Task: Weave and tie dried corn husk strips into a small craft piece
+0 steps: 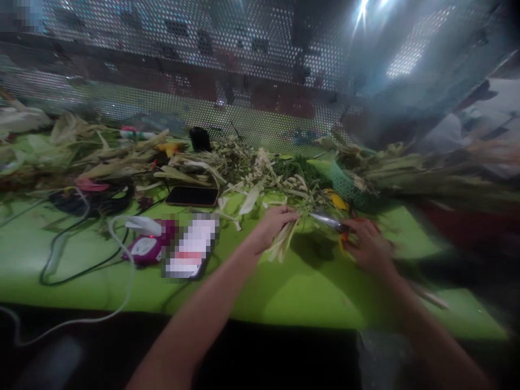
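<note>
My left hand (277, 225) is closed around a small bunch of pale dried leaf strips (283, 242), whose ends hang down over the green table. In my right hand (368, 244) are scissors (329, 221) with orange handles, and their metal blades point left toward the top of the bunch. The blades look nearly closed, close to the strips; whether they touch is too blurred to tell. Behind both hands lies a heap of dry cut leaf scraps (260, 173).
A dark phone (192, 196) and a lit phone (193, 246) lie left of my hands. Beside them is a purple power socket (148, 244) with a white plug and cable (130, 276). A green basket (345, 181) of long dried leaves stands right; perforated metal (244, 81) rises behind.
</note>
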Demonstrator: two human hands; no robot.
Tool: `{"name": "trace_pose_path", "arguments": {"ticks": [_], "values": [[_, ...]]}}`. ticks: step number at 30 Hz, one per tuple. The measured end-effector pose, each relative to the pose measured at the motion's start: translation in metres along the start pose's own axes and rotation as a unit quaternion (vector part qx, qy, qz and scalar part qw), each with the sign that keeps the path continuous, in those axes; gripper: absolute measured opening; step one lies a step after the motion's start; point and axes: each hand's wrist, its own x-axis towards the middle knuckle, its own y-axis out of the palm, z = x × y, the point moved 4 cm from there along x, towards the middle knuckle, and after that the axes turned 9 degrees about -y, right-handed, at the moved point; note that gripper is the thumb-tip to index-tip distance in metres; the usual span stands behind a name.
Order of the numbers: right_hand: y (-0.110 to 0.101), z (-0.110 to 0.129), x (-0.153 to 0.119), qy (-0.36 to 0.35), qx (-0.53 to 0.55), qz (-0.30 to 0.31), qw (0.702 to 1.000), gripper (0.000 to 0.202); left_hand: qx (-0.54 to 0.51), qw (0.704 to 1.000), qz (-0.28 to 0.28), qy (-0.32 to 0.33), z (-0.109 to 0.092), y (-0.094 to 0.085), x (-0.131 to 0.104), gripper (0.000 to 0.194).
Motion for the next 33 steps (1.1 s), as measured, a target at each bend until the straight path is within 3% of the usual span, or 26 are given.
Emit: {"name": "trace_pose_path", "arguments": {"ticks": [18, 24, 28, 33], "values": [[0.01, 0.024, 0.012, 0.004, 0.066, 0.008, 0.998, 0.039, 0.104, 0.993, -0.054, 0.017, -0.003, 0.005, -0.006, 0.019], [0.017, 0.015, 0.002, 0.034, 0.095, -0.007, 0.995, 0.037, 0.102, 0.993, -0.054, 0.033, 0.0, 0.001, 0.0, 0.021], [0.005, 0.001, -0.012, 0.047, 0.091, -0.024, 0.994, 0.035, 0.061, 0.995, -0.071, 0.047, -0.003, -0.002, 0.001, 0.017], [-0.009, -0.03, -0.042, 0.037, 0.049, 0.015, 0.998, 0.033, -0.006, 0.994, -0.092, 0.063, -0.014, -0.01, -0.004, 0.019]]}}
